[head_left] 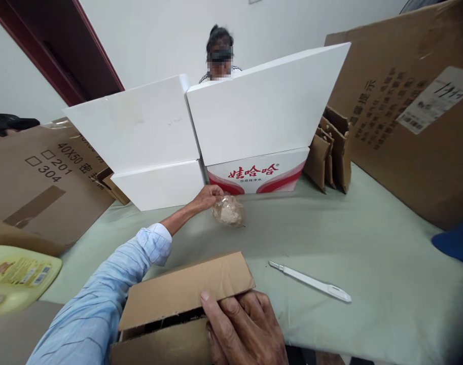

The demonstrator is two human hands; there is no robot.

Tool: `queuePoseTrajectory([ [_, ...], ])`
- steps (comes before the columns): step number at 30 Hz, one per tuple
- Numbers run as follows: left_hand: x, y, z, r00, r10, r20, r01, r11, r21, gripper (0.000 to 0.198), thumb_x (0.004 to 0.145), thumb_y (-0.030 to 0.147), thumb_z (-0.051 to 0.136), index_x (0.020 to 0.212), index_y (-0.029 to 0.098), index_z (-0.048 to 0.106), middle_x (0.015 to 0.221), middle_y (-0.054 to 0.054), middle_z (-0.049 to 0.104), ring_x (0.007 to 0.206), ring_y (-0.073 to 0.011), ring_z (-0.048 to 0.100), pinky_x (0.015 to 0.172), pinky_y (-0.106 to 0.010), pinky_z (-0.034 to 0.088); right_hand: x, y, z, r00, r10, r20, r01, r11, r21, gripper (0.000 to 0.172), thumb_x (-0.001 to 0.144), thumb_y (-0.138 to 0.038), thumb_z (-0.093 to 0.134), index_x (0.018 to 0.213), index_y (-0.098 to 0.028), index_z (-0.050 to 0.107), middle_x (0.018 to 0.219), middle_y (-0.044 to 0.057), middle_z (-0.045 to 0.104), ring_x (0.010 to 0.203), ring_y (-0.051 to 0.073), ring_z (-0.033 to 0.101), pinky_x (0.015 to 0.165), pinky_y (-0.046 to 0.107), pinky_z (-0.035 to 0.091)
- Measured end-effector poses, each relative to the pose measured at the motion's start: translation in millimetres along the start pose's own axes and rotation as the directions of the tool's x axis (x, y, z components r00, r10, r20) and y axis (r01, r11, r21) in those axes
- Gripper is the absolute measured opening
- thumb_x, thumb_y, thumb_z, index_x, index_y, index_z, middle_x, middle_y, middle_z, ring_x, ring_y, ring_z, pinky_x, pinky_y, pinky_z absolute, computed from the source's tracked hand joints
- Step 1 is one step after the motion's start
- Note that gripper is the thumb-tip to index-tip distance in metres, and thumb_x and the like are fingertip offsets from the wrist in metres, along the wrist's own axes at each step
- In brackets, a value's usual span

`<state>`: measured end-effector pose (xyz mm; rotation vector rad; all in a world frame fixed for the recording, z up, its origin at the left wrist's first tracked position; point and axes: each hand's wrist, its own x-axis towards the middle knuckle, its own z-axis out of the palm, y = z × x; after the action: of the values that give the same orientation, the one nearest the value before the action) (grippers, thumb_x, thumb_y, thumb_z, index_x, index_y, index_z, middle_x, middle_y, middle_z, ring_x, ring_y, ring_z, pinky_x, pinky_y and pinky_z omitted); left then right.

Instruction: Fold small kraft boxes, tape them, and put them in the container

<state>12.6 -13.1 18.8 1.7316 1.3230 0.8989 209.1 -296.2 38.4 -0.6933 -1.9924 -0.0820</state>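
Observation:
My left hand [210, 197] reaches out across the table, its fingers pinched at the upper left edge of a crumpled ball of clear tape [229, 212]. Close to me, my right hand [246, 327] grips a small brown cardboard box [185, 289] by its right end, the thumb lying on the upper flap. A dark gap runs between the two flaps, and the inside is too dark to make out. To the right of the box lies a white scalpel-like knife [311, 283], its blade pointing up and left.
White boxes [261, 106] are stacked along the back, one with red lettering. Large cartons stand at the left [52, 182] and right [406, 116]. Folded cardboard [326, 152] leans beside the right one. A yellow jug [22, 276] is at the left edge. A person [220, 50] is behind the boxes.

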Motion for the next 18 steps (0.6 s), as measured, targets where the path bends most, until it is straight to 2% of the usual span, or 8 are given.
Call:
queuePoseTrajectory([
  [5, -3, -2, -6.3, 0.991, -0.104, -0.079, 0.096, 0.990, -0.100, 0.004, 0.073, 0.014, 0.067, 0.077, 0.015, 0.065, 0.070, 0.001, 0.063, 0.061, -0.0097, 0.055, 0.058, -0.020, 0.045, 1, 0, -1, 1.000, 0.004, -0.008, -0.004, 1.000, -0.012, 0.041, 0.091, -0.006, 0.065, 0.131, -0.010, 0.067, 0.088, 0.004, 0.074, 0.076, 0.021, 0.058, 0.074, 0.039, 0.039],
  [11, -7, -7, 0.9, 0.976, -0.208, -0.062, 0.198, 0.971, -0.134, 0.006, 0.072, 0.011, 0.068, 0.073, 0.016, 0.064, 0.070, 0.001, 0.062, 0.062, -0.0101, 0.056, 0.058, -0.021, 0.049, 0, 1, 0, 1.000, 0.007, 0.005, -0.007, 1.000, -0.003, 0.043, 0.091, -0.006, 0.064, 0.134, -0.009, 0.066, 0.086, 0.005, 0.073, 0.075, 0.021, 0.057, 0.072, 0.039, 0.038],
  [18, -6, -2, 3.3, 0.969, -0.244, -0.034, 0.238, 0.962, -0.131, 0.011, 0.071, 0.013, 0.070, 0.077, 0.017, 0.062, 0.074, 0.001, 0.063, 0.069, -0.0129, 0.061, 0.065, -0.024, 0.056, -1, 0, 1, 0.999, 0.027, 0.022, -0.027, 0.999, 0.026, 0.046, 0.091, -0.005, 0.065, 0.137, -0.008, 0.065, 0.088, 0.006, 0.073, 0.077, 0.021, 0.058, 0.073, 0.039, 0.039],
])
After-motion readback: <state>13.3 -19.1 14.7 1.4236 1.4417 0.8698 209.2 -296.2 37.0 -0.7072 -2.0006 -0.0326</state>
